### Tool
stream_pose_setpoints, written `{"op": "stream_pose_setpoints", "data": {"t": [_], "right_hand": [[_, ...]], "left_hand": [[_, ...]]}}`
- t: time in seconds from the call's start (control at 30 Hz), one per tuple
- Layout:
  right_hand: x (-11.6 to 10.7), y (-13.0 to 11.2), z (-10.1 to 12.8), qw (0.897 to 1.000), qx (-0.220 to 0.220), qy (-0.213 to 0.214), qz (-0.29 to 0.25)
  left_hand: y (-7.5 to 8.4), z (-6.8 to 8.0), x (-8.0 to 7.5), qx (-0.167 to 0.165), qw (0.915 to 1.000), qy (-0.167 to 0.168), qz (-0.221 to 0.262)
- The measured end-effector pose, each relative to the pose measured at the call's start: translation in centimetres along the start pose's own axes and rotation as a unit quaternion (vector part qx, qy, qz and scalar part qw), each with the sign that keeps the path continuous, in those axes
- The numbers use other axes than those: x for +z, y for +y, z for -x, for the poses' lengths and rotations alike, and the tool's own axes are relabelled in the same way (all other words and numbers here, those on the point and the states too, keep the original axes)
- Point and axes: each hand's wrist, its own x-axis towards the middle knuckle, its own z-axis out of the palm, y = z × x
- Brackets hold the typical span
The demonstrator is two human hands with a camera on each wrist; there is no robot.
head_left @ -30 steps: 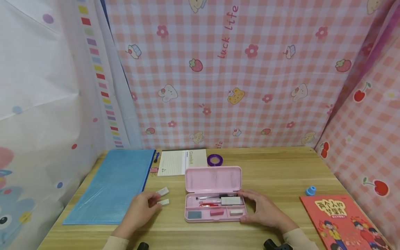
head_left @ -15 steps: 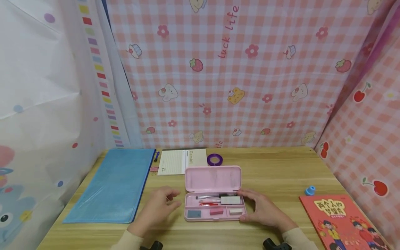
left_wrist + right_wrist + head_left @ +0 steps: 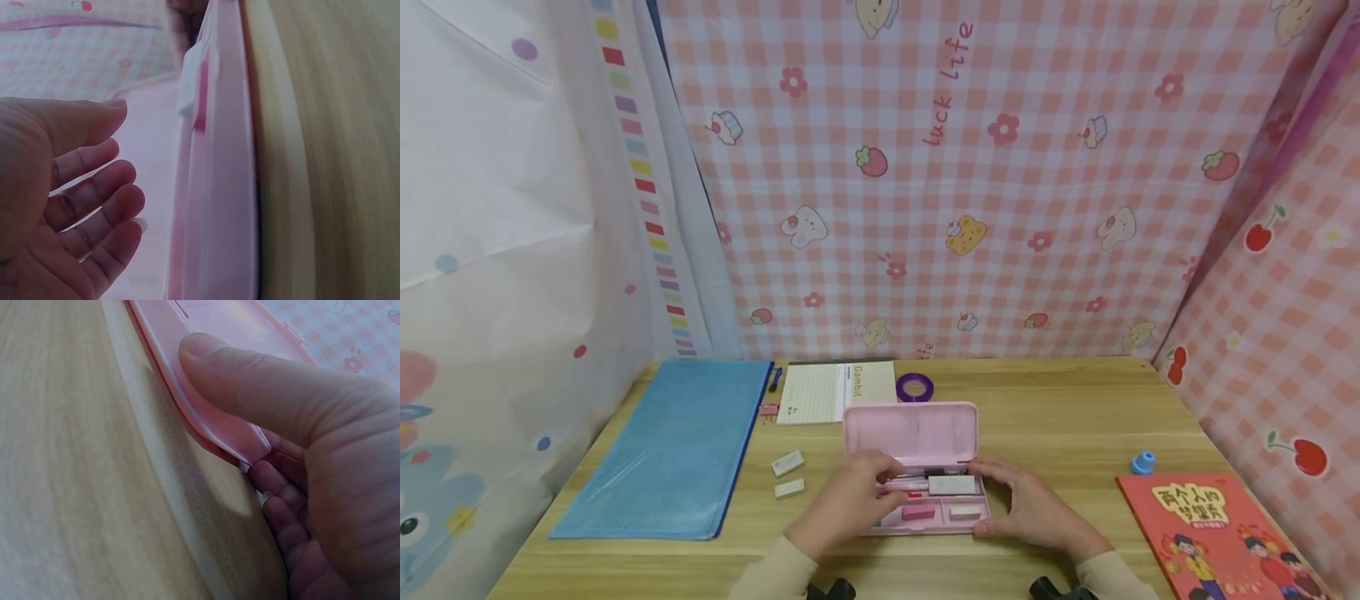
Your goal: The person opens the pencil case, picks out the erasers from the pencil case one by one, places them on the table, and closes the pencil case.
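A pink pencil case [image 3: 910, 429] lies on the table with its lid raised at the back. Inside are several pens, a large white eraser [image 3: 952, 484], a pink eraser [image 3: 917, 512] and a smaller white eraser [image 3: 965, 512]. My left hand [image 3: 850, 496] hovers over the case's left part, fingers loosely bent, and hides the grey-blue block there. Nothing sits between its thumb and fingers in the left wrist view. My right hand [image 3: 1033, 504] grips the case's right end, thumb [image 3: 212, 362] at the front side. Two white erasers, one [image 3: 787, 463] behind the other [image 3: 789, 488], lie left of the case.
On the left is a blue zip folder [image 3: 662, 450]. Behind the case are a notepad [image 3: 820, 392], a purple tape roll [image 3: 915, 387] and a pink binder clip [image 3: 768, 409]. A red book [image 3: 1210, 525] and a small blue cone-shaped thing [image 3: 1142, 462] are at right.
My left hand has let go of the white erasers on the table and moved right, over the pencil case. My right hand has stayed at the case's right end.
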Motion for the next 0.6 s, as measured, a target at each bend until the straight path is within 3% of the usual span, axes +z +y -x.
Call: {"op": "stream_pose_setpoints", "data": {"t": [0.1, 0.33, 0.6], "right_hand": [[0.0, 0.0, 0.0, 1.000, 0.001, -0.001, -0.003], [0.1, 0.2, -0.1, 1.000, -0.016, 0.008, 0.008], [0.1, 0.4, -0.1, 1.000, -0.021, 0.009, 0.004]], "left_hand": [[0.3, -0.7, 0.9, 0.017, 0.9998, -0.001, 0.003], [0.4, -1.9, 2.7, 0.005, 0.9998, -0.012, 0.012], [0.4, -2.8, 4.0, 0.023, 0.9996, -0.011, -0.009]]}}
